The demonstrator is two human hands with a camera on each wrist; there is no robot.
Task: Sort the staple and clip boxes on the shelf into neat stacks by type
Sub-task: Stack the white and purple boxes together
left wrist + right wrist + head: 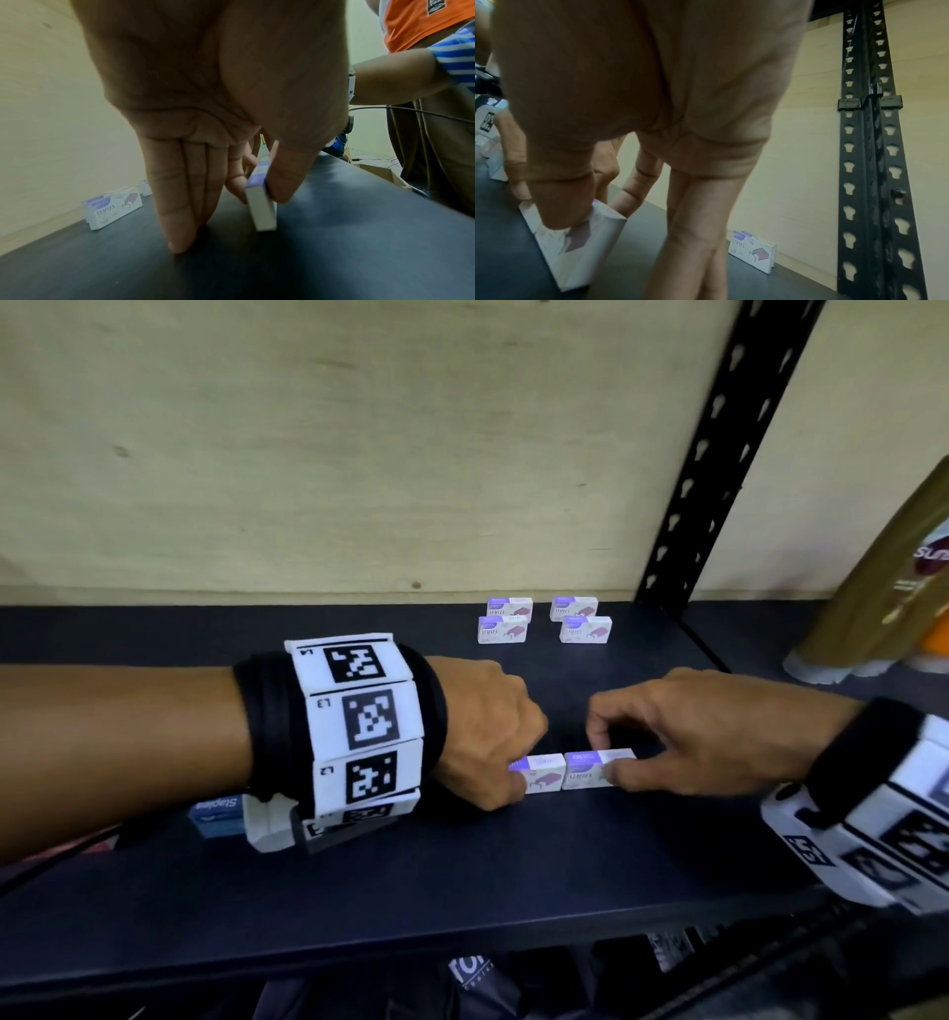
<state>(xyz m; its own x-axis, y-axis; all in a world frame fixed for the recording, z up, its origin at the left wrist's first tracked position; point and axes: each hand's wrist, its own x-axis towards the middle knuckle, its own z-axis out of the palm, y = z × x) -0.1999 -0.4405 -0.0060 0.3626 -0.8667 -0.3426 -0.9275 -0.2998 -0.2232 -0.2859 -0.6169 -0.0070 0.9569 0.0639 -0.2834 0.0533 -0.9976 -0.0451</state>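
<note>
- The left hand (488,731) pinches one staple box (539,773) between thumb and forefinger, near the front middle of the shelf (359,891); its other fingers run straight down to the shelf top
- The right hand (683,726) pinches a second staple box (590,768) just to the right, thumb on the near face and fingers curled over the far side
- The two held boxes stand on edge, end to end, touching or nearly so
- Four more staple boxes (544,619) stand in two pairs at the far right, close to the back wall and well apart from the hands
- To do this step well, I would keep each box upright and square, carry both back to the far pairs, and set them down flush with printed faces matching, letting go only once they stand steady
- Readable print: "STAPLES" on the white and purple boxes; a blue box (215,814) half hidden under the left wrist reads "Staples"; the bag (883,588) at far right shows "sun"
</note>
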